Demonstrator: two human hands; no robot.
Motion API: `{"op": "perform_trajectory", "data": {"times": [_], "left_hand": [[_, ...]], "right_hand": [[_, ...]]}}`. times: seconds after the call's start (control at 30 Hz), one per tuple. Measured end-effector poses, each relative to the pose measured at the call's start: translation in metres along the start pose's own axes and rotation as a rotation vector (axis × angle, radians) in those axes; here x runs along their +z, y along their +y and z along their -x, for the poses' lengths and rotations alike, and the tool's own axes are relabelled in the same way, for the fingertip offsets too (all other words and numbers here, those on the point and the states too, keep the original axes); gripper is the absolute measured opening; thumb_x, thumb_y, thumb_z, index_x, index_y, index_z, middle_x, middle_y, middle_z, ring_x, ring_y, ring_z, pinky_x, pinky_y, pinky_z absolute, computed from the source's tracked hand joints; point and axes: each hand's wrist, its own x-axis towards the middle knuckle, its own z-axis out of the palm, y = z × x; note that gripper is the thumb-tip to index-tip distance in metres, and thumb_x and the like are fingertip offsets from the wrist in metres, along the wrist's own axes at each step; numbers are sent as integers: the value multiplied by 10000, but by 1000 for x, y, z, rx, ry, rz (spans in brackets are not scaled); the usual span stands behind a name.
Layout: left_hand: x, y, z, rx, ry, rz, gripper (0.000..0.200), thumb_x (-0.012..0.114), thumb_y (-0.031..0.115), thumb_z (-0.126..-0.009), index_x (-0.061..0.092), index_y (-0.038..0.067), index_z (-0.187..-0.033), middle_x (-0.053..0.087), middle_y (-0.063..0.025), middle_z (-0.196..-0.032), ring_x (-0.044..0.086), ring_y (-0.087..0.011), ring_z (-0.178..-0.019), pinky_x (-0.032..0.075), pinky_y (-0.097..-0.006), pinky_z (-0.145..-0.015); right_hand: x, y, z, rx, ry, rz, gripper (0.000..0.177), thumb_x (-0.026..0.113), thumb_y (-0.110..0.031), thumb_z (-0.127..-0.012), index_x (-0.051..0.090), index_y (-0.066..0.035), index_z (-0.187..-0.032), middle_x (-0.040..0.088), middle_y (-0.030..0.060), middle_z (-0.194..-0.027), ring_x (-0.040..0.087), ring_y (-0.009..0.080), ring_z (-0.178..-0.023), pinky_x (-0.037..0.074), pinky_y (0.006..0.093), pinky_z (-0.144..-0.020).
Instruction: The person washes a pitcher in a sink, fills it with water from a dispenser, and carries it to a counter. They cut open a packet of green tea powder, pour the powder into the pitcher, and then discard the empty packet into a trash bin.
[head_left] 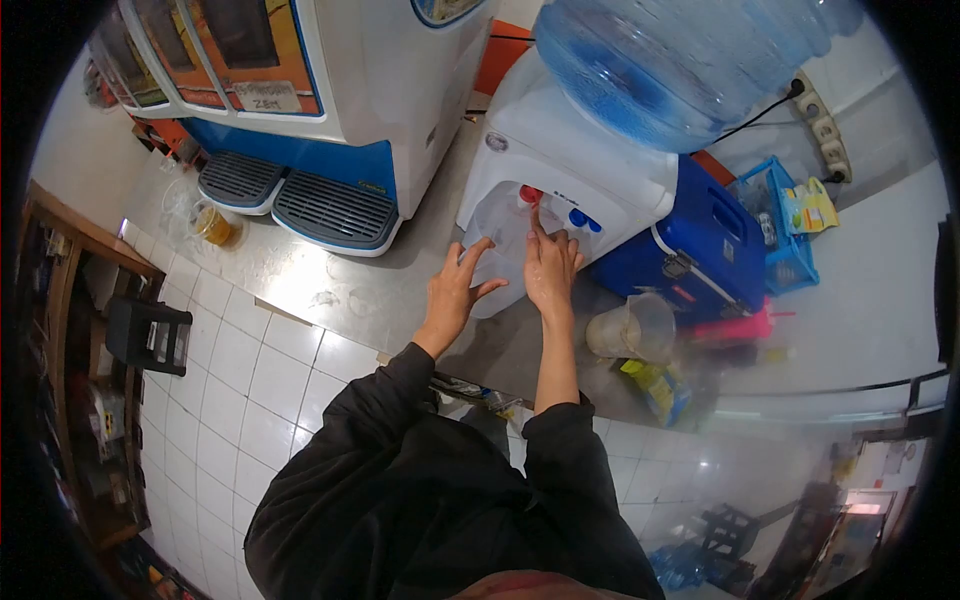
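Note:
A white water dispenser (pixel 615 185) has a red tap (pixel 529 194) and blue taps (pixel 580 218), with a large blue-tinted bottle (pixel 650 70) on top. My right hand (pixel 549 268) points its index finger up against the red tap; its other fingers are bent and hold nothing visible. Lower and to the left, my left hand (pixel 455 298) is in front of the dispenser's recess, its thumb and fingers spread in a curved shape. Nothing solid can be made out between them. Pale, translucent surfaces behind that hand are hard to tell apart.
A drink machine with black drip trays (pixel 335 212) stands left, near a cup of amber liquid (pixel 214 226). Right of the dispenser are a blue box (pixel 690 245), a translucent tub (pixel 635 328), a yellow-green packet (pixel 658 390) and a blue basket (pixel 790 235). A black stool (pixel 150 333) stands below.

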Motion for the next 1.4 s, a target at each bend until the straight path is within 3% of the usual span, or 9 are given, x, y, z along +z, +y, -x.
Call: {"op": "perform_trajectory", "data": {"times": [0.27, 0.3, 0.33, 0.43, 0.53, 0.63, 0.93, 1.2, 1.4], "left_hand": [[15, -2, 2, 135, 98, 58, 583, 796, 143, -641, 524, 85, -1153, 588, -120, -1061, 563, -327, -931, 474, -391, -756], [17, -2, 1, 188, 141, 68, 573, 798, 128, -636, 531, 70, -1140, 602, -121, -1048, 554, -321, -935, 462, -389, -781], [16, -2, 1, 173, 109, 25, 582, 795, 137, -643, 522, 78, -1154, 589, -116, -1052, 551, -328, -929, 457, -399, -776], [13, 4, 2, 102, 41, 5, 603, 784, 152, -664, 488, 79, -1184, 542, -119, -1076, 541, -338, -954, 448, -394, -781], [13, 4, 2, 54, -6, -3, 613, 782, 155, -669, 475, 76, -1195, 536, -120, -1081, 536, -329, -957, 443, -383, -776], [13, 7, 2, 213, 66, -37, 623, 779, 155, -676, 463, 78, -1208, 537, -108, -1082, 531, -307, -919, 436, -356, -727], [12, 14, 5, 87, 4, 4, 604, 758, 124, -710, 456, 77, -1231, 540, -75, -1107, 509, -270, -833, 400, -332, -643], [14, 18, 6, 152, 36, -27, 588, 742, 81, -720, 445, 32, -1226, 532, -155, -1160, 504, -332, -1093, 411, -396, -902], [22, -3, 7, 160, 28, 61, 595, 741, 70, -721, 443, 14, -1234, 535, -152, -1166, 507, -321, -1093, 406, -386, -917]], "right_hand": [[-1, 8, -1, 15, -23, 12, 383, 454, -248, -893, 544, -184, -1260, 551, 207, -1012, 472, 363, -1022, 334, 476, -877], [3, 9, 0, 9, 59, -1, 335, 465, -249, -883, 592, -164, -1181, 550, 196, -1003, 467, 350, -1009, 332, 458, -859], [8, 9, 3, -5, 137, -10, 301, 477, -250, -873, 639, -143, -1103, 549, 185, -994, 462, 337, -996, 330, 440, -841], [13, 11, 3, 38, 230, -31, 348, 473, -245, -876, 600, -165, -1191, 540, 186, -1011, 445, 325, -1017, 317, 424, -851], [7, 9, 6, 24, 215, -73, 394, 468, -243, -880, 550, -156, -1255, 535, 185, -1007, 438, 316, -1006, 314, 419, -844], [8, 8, 8, 30, 219, -118, 402, 458, -232, -884, 536, -132, -1265, 535, 181, -1006, 436, 309, -993, 312, 413, -842], [14, 11, 8, -6, 314, -76, 408, 446, -226, -886, 522, -127, -1275, 539, 186, -988, 433, 294, -976, 304, 397, -840], [20, 14, 7, -18, 350, -71, 382, 456, -218, -878, 559, -112, -1231, 553, 164, -954, 439, 281, -960, 312, 389, -831], [18, 14, 8, -9, 335, -116, 376, 470, -218, -874, 573, -93, -1214, 549, 162, -973, 432, 282, -980, 308, 389, -842]]}}
